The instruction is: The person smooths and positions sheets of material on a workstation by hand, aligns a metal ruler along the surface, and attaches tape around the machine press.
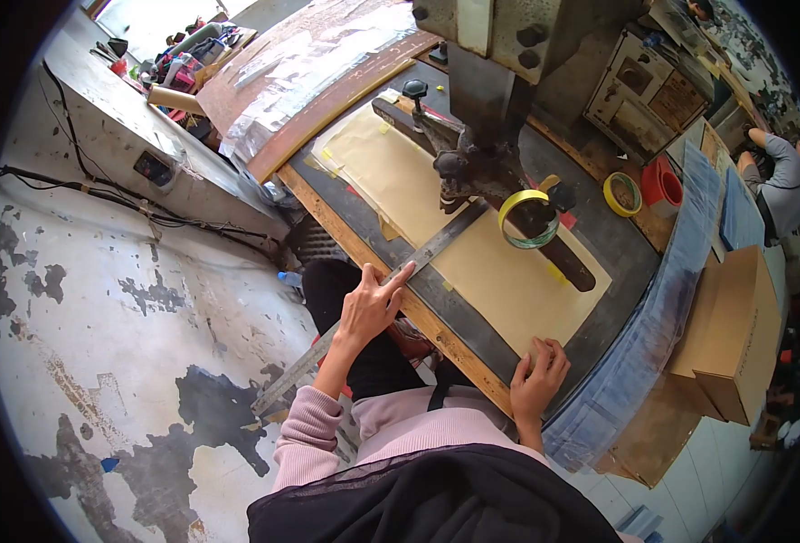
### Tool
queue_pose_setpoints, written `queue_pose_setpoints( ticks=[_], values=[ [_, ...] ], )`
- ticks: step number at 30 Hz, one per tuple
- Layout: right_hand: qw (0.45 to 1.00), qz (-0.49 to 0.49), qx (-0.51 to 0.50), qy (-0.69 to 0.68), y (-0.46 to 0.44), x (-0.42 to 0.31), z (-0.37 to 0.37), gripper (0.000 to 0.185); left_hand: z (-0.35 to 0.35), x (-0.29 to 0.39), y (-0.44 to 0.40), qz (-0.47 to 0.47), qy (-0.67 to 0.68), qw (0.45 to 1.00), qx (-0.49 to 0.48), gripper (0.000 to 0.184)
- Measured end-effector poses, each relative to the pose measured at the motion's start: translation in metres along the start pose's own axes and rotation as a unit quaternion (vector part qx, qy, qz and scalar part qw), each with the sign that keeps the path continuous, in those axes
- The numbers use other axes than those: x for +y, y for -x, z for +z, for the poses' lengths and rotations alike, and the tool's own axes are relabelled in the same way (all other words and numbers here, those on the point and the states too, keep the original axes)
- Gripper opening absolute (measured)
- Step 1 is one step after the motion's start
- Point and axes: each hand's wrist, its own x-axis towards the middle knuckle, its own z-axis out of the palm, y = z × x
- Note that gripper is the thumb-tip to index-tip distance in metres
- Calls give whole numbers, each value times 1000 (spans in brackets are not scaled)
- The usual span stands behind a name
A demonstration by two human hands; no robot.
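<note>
A long metal ruler (440, 241) lies slantwise over the board edge, its lower end sticking out past my lap. My left hand (370, 308) grips it, index finger stretched along the metal. Under its far end is a sheet of tan paper (481, 303) on a dark board (454, 308). My right hand (541, 369) rests at the near right corner of the paper, fingers apart and slightly bent, holding nothing. A dark metal machine arm (558, 253) spans the paper, with a yellow tape roll (506, 217) hanging on it.
A heavy machine column (495, 100) rises behind the paper. To the right are another tape roll (610, 195), a red bucket (660, 185), blue plastic sheeting (653, 339) and a cardboard box (734, 335). A person (784, 181) is at far right. A peeling wall (137, 281) stands left.
</note>
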Motion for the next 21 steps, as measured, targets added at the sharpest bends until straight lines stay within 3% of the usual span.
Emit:
queue_pose_setpoints(
  ticks=[21],
  values=[
    [1000,-5,13,-11,1,0,1,29,-2,10,-1,-3,-23,1000,-3,55]
  ],
)
